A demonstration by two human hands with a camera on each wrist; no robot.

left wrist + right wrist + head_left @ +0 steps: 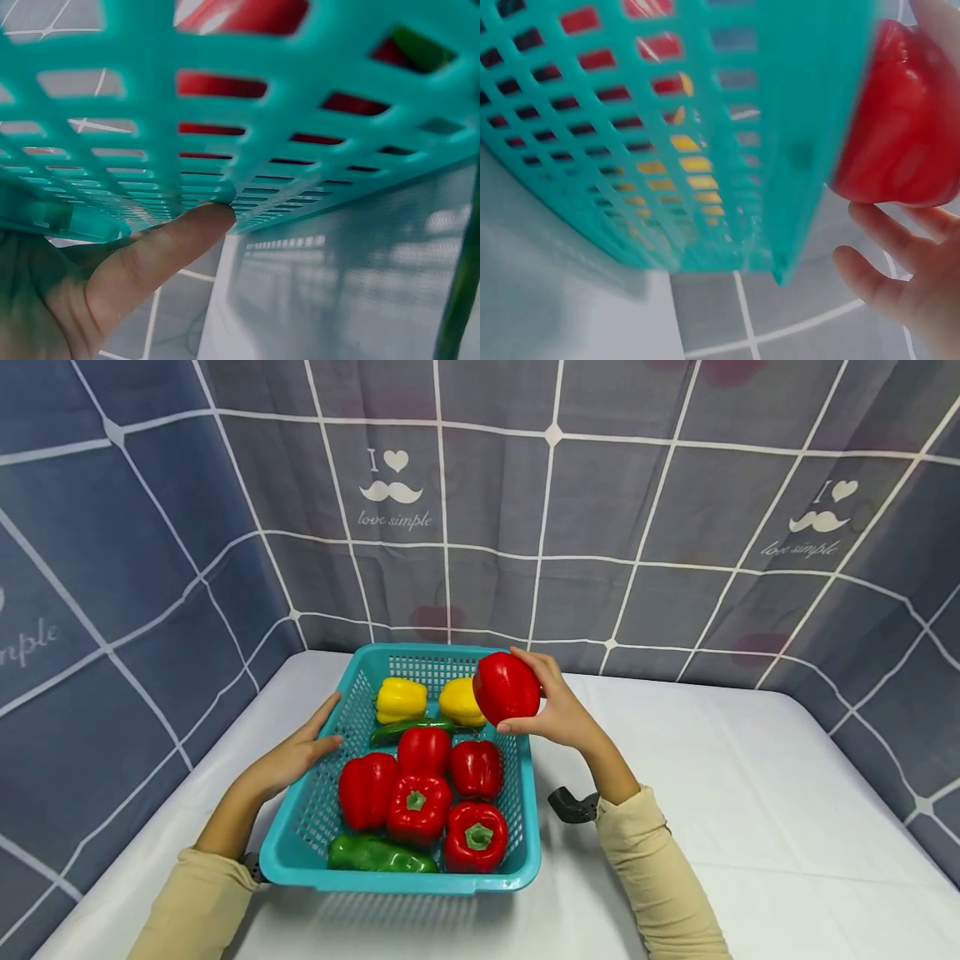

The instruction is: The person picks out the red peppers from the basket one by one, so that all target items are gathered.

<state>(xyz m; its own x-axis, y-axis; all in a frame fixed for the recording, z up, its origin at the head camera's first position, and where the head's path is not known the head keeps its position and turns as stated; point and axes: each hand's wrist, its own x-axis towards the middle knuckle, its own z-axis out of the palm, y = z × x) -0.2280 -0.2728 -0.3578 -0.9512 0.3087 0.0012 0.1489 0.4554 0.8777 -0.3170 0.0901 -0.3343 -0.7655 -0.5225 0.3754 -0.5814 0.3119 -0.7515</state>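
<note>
My right hand [555, 702] grips a red bell pepper [506, 687] between thumb and fingers, over the right rim of a turquoise plastic basket [397, 882]. The right wrist view has this pepper beside the basket's rim. With fingers fairly straight, my left hand [300, 752] rests against the basket's left side, and its thumb [161, 259] touches the slotted wall in the left wrist view. Inside the basket lie several red bell peppers [420, 810], two yellow peppers [401, 700], a long green vegetable [408, 729] and a green pepper [381, 854] along the near wall.
The basket stands on a white-covered table [750, 793]. A grey checked curtain [495, 485] with white lines hangs behind the table and along both sides. A black curved piece [573, 805] is at the right wrist.
</note>
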